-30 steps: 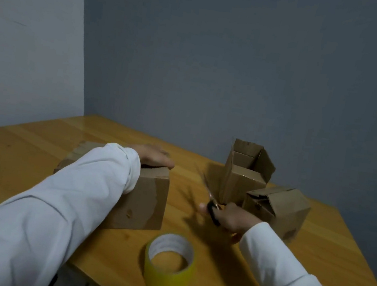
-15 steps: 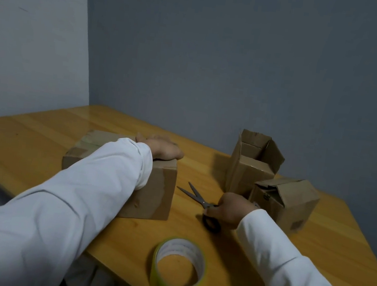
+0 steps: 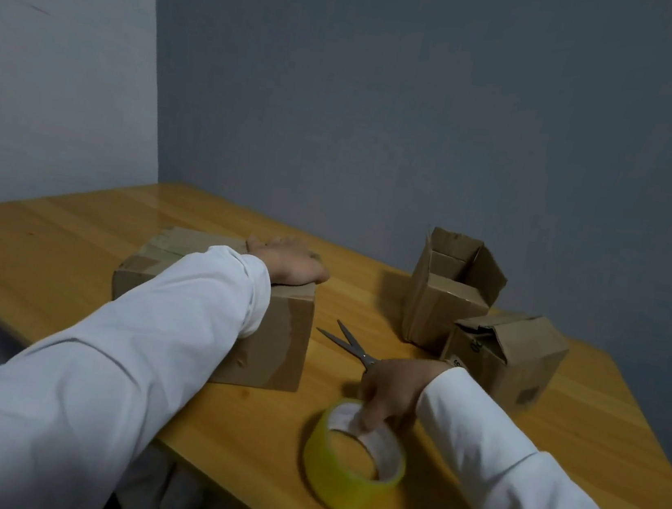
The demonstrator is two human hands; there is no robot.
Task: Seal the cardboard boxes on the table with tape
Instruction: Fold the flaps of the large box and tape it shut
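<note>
I take the table (image 3: 49, 242) first: the closed box (image 3: 271, 344) sits toward its left near edge, and my left hand (image 3: 288, 265) lies flat on the box top, fingers spread and pressing down near the far right corner. I judge that this box is the one being sealed, so that hand should hold the flaps down while I fetch tape.

Two more boxes wait toward the far right corner: the open box (image 3: 442, 307) stands upright with its flaps up, and the half-shut box (image 3: 512, 363) sits just in front of it, touching or nearly so.

The tape roll (image 3: 339, 477) lies flat near the front edge, well right of the closed box. My right hand (image 3: 393, 390) is on the far side of the roll, fingers curled down over its rim and into the core; I read that as a pinch on the rim, though the thumb is hidden. To do this well I would grip through the core, lift clear of the edge, and find the loose end before pulling.

The scissors (image 3: 346, 343) lie blades apart just beyond that hand, between the closed box and the half-shut one; the hand hides their handles.
</note>
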